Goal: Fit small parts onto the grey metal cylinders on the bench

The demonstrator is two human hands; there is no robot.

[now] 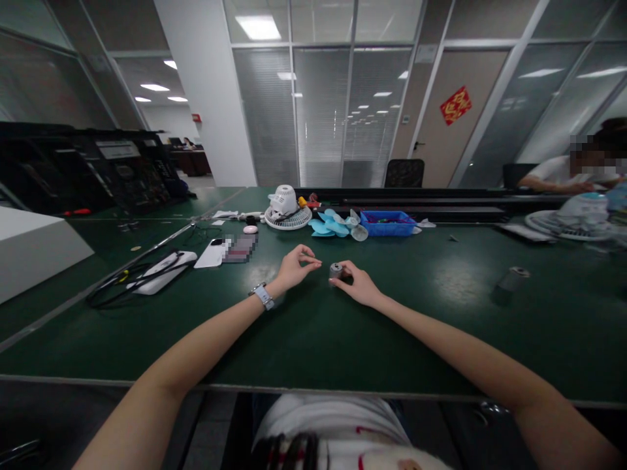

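Note:
My right hand has its thumb and fingers around a small silver cylindrical motor, which stands upright at the middle of the green table. Just left of the motor is my left hand, apart from it. The left thumb and a fingertip come together in a pinch; anything between them is too small to make out. A watch is on the left wrist. Farther right, a second similar motor rests on the table by itself.
Behind my hands lie blue fan blades, a white fan part and a blue tray. A phone and a white device with black cable sit left. Another person works at the far right.

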